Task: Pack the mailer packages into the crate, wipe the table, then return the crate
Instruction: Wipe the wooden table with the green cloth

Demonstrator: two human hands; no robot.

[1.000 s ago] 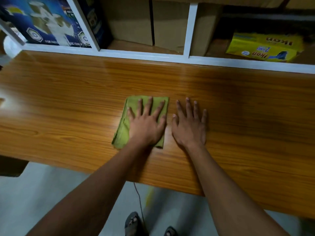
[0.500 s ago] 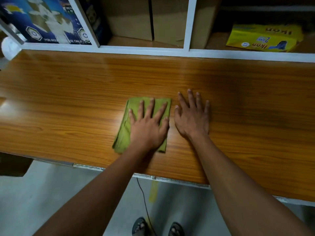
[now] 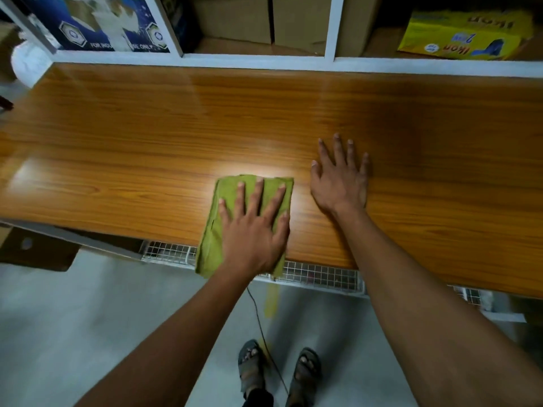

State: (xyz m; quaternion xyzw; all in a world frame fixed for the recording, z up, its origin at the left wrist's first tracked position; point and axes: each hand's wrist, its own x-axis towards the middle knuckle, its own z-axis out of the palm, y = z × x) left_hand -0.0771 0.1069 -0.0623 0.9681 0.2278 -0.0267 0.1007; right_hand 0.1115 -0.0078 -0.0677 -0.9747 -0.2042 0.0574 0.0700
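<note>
1. Down at the bottom, on the grey floor [image 3: 88, 318], you can see the person's two feet in sandals [image 3: 276, 374], with a thin dark cable [image 3: 258, 315] running across the floor between them and the table.
2. Under the table's near edge there's a white wire-mesh tray [image 3: 320, 274] hanging below the top, stuff inside too blurry to make out.
3. Left hand [image 3: 254, 227] is flat, fingers straight and spread, pressing down on a folded green cloth [image 3: 213, 230]. Not gripping it, just palm down on top.
4. That cloth sits right at the near edge of the wooden table [image 3: 147, 148], and its near end hangs over the edge a bit. The far end lies flat on the wood, next to a bright glare spot.
5. Right hand [image 3: 340, 183] is just beside the cloth but not touching it, flat on the bare wood, fingers straight and fanned out, holding nothing.
6. Past the table's far edge there's a white-framed shelf [image 3: 330, 27].
7. On the shelf, left compartment has a blue printed box [image 3: 97, 22], the middle has plain cardboard boxes [image 3: 235, 19], and the right has a yellow package [image 3: 461, 36] lying flat with its print upside down from here.
8. No crate or mailer packages that I can spot.
</note>
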